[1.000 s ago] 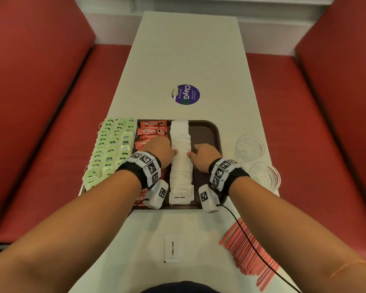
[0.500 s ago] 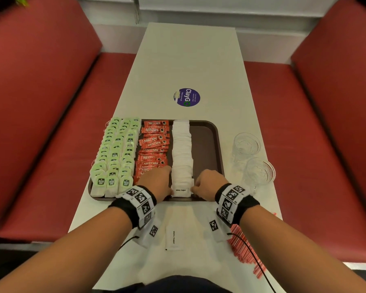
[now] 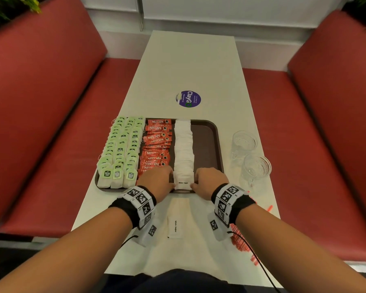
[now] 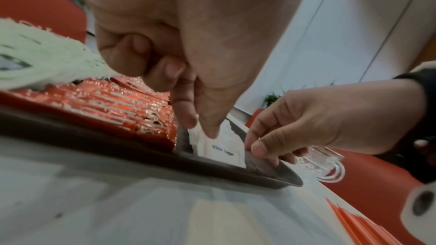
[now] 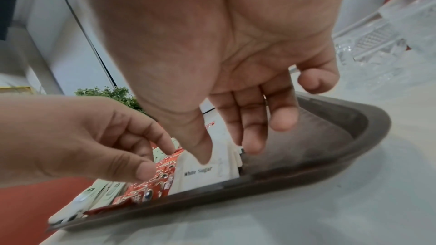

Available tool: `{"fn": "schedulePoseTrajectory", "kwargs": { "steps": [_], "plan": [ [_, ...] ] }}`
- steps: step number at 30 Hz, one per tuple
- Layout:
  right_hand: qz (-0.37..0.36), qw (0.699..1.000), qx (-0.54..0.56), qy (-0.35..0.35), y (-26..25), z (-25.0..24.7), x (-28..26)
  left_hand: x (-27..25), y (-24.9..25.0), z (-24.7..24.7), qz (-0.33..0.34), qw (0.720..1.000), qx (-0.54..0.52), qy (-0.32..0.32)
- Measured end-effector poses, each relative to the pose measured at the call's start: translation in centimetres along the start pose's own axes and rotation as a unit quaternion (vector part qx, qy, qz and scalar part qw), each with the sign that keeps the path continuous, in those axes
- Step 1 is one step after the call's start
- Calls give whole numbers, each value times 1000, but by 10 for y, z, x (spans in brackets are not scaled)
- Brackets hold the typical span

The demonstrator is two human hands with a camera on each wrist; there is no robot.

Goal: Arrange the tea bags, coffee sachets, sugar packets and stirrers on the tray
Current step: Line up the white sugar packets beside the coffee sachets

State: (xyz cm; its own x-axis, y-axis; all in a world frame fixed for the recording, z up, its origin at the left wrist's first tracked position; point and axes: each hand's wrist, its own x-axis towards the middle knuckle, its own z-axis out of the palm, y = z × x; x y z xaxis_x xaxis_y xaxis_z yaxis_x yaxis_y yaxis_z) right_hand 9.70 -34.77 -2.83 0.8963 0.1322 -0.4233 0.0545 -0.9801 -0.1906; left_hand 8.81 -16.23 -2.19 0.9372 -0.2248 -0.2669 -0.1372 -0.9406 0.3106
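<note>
Both hands sit at the near edge of the brown tray (image 3: 217, 144), at about six o'clock on it in the head view: the left hand (image 3: 157, 180) and the right hand (image 3: 209, 180) flank the near end of the row of white sugar packets (image 3: 183, 149), fingers against its sides. At nine o'clock from that row lie the red coffee sachets (image 3: 156, 142), and farther toward nine o'clock the green tea bags (image 3: 123, 149). One loose sugar packet (image 3: 175, 226) lies on the white table (image 3: 190, 66) between the wrists; red stirrers (image 3: 241, 244) lie at four o'clock from the tray, two clear glasses (image 3: 244, 142) at three o'clock. From the left wrist, the left hand (image 4: 188, 44) pinches the front packet's left edge between thumb and forefinger, the other fingers curled; the right hand (image 4: 306, 124) touches its other edge. From the right wrist, the right hand (image 5: 235, 53) has relaxed, nearly straight fingers, thumb tip resting on the front packet, fingertips (image 5: 252, 146) just beside the row.
</note>
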Motion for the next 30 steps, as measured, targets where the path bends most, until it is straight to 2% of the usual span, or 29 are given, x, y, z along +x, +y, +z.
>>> {"fn": "schedulePoseTrajectory", "kwargs": {
  "steps": [1,3,5,9,14,24,27,30],
  "plan": [
    [-12,1000,10,14,0,0,-5,-6,-1,-1,26,1000,1,-3],
    [-48,998,40,24,-2,2,-16,-18,-2,0,89,994,29,-53],
    [-90,994,58,-2,-4,8,-26,-29,-3,8,131,982,79,-112],
    [-131,988,10,-75,-8,29,-40,-44,-3,31,121,975,114,-149],
    [-120,989,-11,-91,-7,49,-51,-44,5,37,111,973,112,-171],
    [-113,991,10,-68,-9,54,-53,-37,11,29,120,975,100,-158],
    [-120,990,45,-60,-6,52,-53,-35,12,13,133,985,28,-109],
    [-128,976,172,-42,3,47,-51,-33,10,-4,148,987,-32,-54]
  ]
}}
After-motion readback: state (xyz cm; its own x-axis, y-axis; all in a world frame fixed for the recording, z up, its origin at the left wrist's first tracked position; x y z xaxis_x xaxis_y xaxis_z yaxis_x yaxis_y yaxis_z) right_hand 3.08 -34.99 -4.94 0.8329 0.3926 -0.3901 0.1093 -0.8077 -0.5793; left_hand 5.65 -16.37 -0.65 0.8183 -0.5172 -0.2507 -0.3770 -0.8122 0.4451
